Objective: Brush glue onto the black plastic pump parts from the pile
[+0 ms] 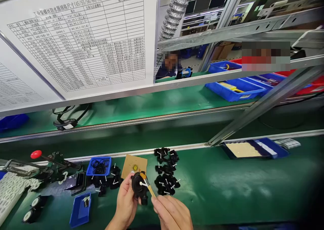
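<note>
In the head view, my left hand [127, 199] grips a round black plastic housing [138, 189] with a white pin standing in its centre. The fingers of my right hand [173, 208] are closed on a small brush [151, 189] with a pale handle. Its orange-brown bristles rest at the housing's upper rim. Behind the housing lies a brown cardboard square [128, 161] bearing a small round yellowish thing. Similar black parts with white pins [167, 172] stand in a group to the right, and more black parts [115, 181] are grouped on the left.
A blue tray of black rings [100, 166] and another blue tray [80, 209] are at left, near a red-knobbed toggle press [50, 162]. A dark blue box [248, 149] lies at back right. A metal frame post [235, 118] slants over the bench. Other people are beyond.
</note>
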`<state>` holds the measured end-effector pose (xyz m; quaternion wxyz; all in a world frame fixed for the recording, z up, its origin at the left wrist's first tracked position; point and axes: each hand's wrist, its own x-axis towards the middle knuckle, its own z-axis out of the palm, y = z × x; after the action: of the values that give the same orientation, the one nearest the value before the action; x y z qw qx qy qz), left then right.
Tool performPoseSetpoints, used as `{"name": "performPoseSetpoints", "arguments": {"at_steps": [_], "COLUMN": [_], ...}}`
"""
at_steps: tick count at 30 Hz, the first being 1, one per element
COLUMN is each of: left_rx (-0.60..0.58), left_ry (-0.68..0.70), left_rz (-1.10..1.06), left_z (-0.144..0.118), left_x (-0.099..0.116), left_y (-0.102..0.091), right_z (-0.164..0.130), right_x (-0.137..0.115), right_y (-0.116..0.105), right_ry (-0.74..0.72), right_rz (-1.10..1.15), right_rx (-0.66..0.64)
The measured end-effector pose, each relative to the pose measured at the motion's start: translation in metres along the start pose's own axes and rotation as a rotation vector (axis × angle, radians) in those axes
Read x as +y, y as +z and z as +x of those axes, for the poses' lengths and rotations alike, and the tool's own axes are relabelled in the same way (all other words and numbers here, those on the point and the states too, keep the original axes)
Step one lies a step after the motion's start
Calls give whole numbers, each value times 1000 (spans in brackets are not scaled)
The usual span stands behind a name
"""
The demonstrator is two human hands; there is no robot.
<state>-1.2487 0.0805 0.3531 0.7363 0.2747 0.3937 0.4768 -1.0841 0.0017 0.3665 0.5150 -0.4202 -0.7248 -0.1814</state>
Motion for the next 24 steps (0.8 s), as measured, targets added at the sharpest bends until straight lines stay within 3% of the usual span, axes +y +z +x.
{"name": "performPoseSetpoints", "arguments": {"at_steps": [8,13,19,24], "left_rx": [-110,-158,-142,-191], "left_ry": [-125,-159,-331,-541], "left_rz": [115,133,231,275], "left_z": [6,2,4,7], "left_x": [-1,8,8,3], "left_y": [-9,-3,-8,-20], "right_z": [11,20,42,57], "right_x": [-2,1,3,15], "right_y": [-9,-17,-36,-38], "right_ry": [-61,-94,-216,-169], "right_rz": [-37,6,36,241], "right_rx": [-34,-96,-367,-546]}}
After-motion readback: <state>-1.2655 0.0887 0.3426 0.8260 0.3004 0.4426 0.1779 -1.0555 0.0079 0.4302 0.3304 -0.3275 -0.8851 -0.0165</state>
